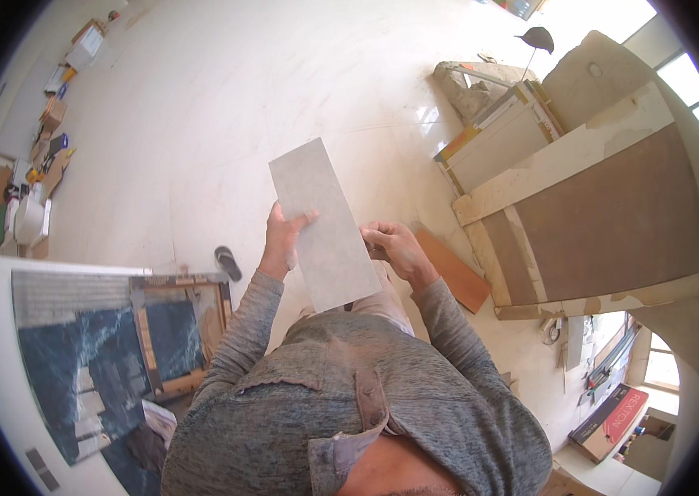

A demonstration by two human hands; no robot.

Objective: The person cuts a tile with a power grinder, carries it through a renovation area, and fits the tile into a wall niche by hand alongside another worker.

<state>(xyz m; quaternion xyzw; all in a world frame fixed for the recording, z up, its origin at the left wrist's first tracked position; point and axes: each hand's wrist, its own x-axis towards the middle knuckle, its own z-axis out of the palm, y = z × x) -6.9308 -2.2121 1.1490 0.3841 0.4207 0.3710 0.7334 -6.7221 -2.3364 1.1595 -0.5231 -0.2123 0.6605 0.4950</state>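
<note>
A long, flat grey tile [326, 223] is held up in front of my body, its long side slanting from upper left to lower right. My left hand [285, 234] grips its left edge, thumb lying across the upper face and the other fingers hidden beneath. At the opposite long edge is my right hand [392, 246], fingers curled together in a pinch against or very close to the tile's side. Whatever those fingers pinch, if anything, is too small or hidden to make out.
A dark slipper [228, 263] lies on the pale floor [192, 107]. An orange-brown board [453, 271] is right of my right hand. Large framed slabs [614, 215] lean at the right. Dark blue marbled panels [109, 355] stand at lower left. Boxes and clutter [52, 116] line the left wall.
</note>
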